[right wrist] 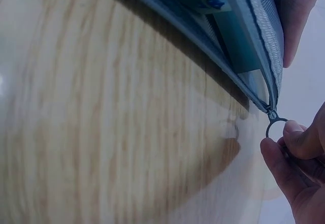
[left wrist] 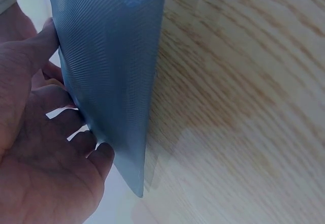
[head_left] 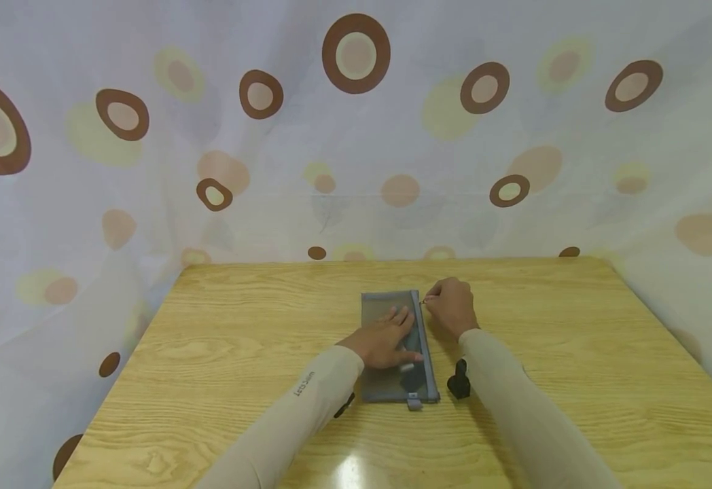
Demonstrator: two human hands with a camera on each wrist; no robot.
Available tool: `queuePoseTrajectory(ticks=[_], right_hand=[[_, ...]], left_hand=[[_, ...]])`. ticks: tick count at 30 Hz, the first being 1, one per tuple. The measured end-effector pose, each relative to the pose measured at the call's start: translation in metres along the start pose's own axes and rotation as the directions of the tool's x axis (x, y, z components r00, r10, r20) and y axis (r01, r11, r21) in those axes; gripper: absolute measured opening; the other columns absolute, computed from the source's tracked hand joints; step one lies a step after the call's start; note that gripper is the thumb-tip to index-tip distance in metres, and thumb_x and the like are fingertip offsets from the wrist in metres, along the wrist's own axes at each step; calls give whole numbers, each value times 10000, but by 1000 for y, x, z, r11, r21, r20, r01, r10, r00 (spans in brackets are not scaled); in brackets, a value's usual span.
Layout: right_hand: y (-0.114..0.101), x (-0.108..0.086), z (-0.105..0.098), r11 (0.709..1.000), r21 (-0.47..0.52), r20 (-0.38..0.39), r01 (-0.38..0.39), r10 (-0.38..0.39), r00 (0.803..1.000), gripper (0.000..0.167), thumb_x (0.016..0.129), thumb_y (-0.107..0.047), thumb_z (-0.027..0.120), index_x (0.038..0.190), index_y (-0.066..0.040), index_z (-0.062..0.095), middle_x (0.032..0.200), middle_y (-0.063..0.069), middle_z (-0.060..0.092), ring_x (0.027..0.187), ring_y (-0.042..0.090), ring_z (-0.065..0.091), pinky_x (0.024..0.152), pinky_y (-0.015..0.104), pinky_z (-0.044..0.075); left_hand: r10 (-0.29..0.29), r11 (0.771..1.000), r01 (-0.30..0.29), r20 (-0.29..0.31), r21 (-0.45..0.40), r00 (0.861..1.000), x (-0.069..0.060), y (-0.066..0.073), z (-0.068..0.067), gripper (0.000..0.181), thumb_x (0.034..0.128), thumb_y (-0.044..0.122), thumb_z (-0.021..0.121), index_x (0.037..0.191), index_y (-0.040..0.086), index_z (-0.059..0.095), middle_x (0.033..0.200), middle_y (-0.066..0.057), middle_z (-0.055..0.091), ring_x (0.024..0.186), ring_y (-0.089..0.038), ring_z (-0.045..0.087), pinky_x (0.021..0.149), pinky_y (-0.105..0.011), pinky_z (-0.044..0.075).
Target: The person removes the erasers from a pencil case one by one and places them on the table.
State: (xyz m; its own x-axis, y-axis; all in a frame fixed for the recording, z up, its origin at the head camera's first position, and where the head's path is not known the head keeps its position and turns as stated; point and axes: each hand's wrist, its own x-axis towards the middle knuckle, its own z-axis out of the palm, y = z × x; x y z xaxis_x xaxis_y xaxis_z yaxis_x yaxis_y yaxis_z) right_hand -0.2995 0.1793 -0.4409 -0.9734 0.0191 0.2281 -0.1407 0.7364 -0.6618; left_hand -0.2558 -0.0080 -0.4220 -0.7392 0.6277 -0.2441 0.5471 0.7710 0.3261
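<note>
A grey mesh zipper pouch (head_left: 386,386) lies flat on the wooden table, its zipper edge on the right. On top of it rests my left hand (head_left: 385,341), fingers spread and fairly straight; the left wrist view shows the same fingers against the mesh (left wrist: 109,66). My right hand (head_left: 452,307) is at the pouch's far right corner. Its thumb and index finger pinch the ring-shaped zipper pull (right wrist: 274,127). In the right wrist view the zipper stands apart, and a teal and yellowish item (right wrist: 236,43) shows inside the pouch. What that item is, I cannot tell.
The wooden table (head_left: 227,353) reaches back to a white curtain (head_left: 356,224) with brown, peach and yellow circles, which also hangs along both sides. A small fabric tab (head_left: 414,405) sticks out at the pouch's near edge. Black camera mounts (head_left: 458,382) sit on the wrists.
</note>
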Motion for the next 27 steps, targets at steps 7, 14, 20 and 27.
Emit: queuePoseTrajectory(ticks=[7, 14, 20, 27], right_hand=[[1, 2, 1, 1000, -7, 0, -14, 14, 1000, 166, 910, -20, 620, 898, 48, 772, 902, 199, 745, 811, 350, 706, 752, 518, 592], [0, 6, 2, 1000, -8, -10, -14, 13, 1000, 171, 895, -11, 614, 872, 47, 773, 886, 198, 744, 777, 333, 701, 733, 509, 594], [-1, 8, 2, 1000, -9, -23, -15, 15, 1000, 180, 884, 8, 599, 862, 53, 771, 878, 205, 744, 778, 349, 701, 753, 533, 587], [-2, 10, 2, 999, -11, -25, -31, 31, 999, 191, 874, 18, 578, 867, 53, 766, 893, 206, 744, 749, 321, 697, 721, 505, 591]], left_hand=[[-1, 1000, 1, 5, -7, 1000, 1, -1, 0, 856, 1004, 588, 508, 1630, 110, 173, 1689, -65, 87, 1552, -252, 55, 1242, -381, 182], [-6, 1000, 6, 7, -12, 1000, -1, 0, -1, 851, 1005, 583, 511, 1631, 115, 174, 1692, -63, 81, 1553, -249, 50, 1241, -392, 187], [-7, 1000, 7, 6, -9, 1000, -2, 1, -1, 848, 1006, 575, 517, 1631, 113, 177, 1692, -72, 82, 1553, -257, 55, 1240, -396, 192], [-9, 1000, 9, 6, -10, 1000, -2, 1, -1, 845, 1007, 573, 515, 1629, 109, 182, 1691, -67, 82, 1553, -260, 50, 1239, -396, 194]])
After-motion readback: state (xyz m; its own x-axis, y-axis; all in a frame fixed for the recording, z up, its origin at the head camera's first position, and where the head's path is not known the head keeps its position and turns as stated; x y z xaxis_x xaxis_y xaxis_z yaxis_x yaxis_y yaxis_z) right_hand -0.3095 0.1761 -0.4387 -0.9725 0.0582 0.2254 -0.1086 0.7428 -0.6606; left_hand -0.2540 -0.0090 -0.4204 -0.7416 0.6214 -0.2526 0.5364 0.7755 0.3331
